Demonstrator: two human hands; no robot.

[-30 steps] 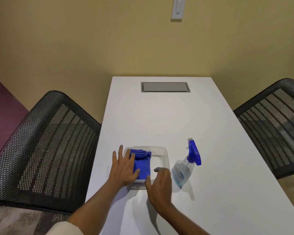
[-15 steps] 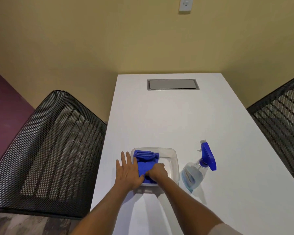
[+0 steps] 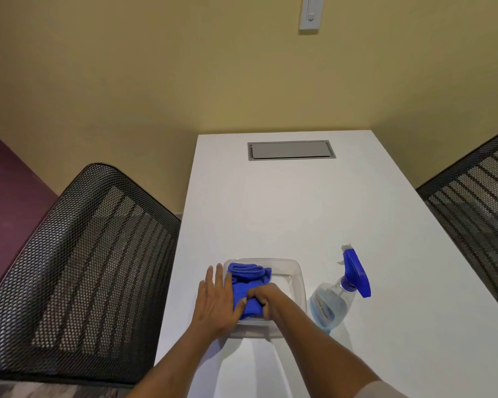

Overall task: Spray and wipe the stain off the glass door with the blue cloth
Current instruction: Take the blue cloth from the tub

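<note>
A folded blue cloth lies in a clear plastic tray near the front of the white table. My right hand reaches into the tray with its fingers closed on the cloth's near part. Flat against the tray's left side rests my left hand, fingers spread, thumb touching the cloth. A clear spray bottle with a blue trigger head stands just right of the tray, untouched. No glass door is in view.
Black mesh chairs stand on either side of the table, one at the left and one at the right. A grey cable hatch sits in the table's far end. A wall switch hangs on the yellow wall.
My right hand has moved from the tray's front edge into the tray and closed on the blue cloth. The left hand has stayed on the tray's left side.
</note>
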